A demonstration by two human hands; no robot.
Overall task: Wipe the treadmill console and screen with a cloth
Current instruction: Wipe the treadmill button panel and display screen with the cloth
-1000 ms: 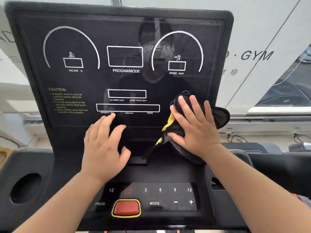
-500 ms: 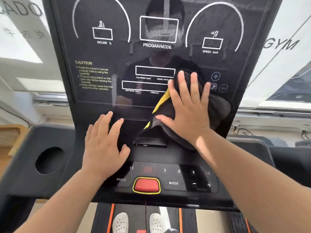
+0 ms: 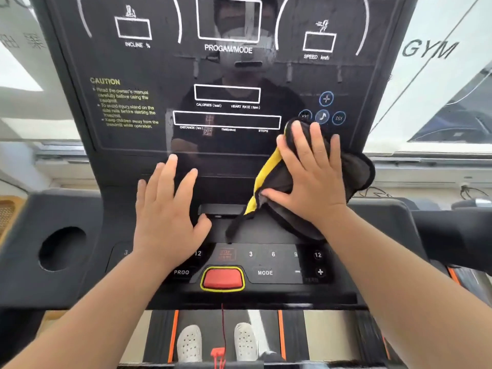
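Treadmill console (image 3: 394,230) fills view; black screen (image 3: 149,62) upright at top. Cloth (image 3: 356,171), dark w/ yellow edge, pressed on screen's lower right corner, just below music btns (image 3: 322,116); tail droops toward console's key row. R hand (image 3: 311,179) flat on cloth, fingers spread, palm pressing, not clenched. L hand (image 3: 166,211) open, empty, flat on bare panel left of cloth, below screen. Red stop btn (image 3: 222,278) under both hands, untouched.
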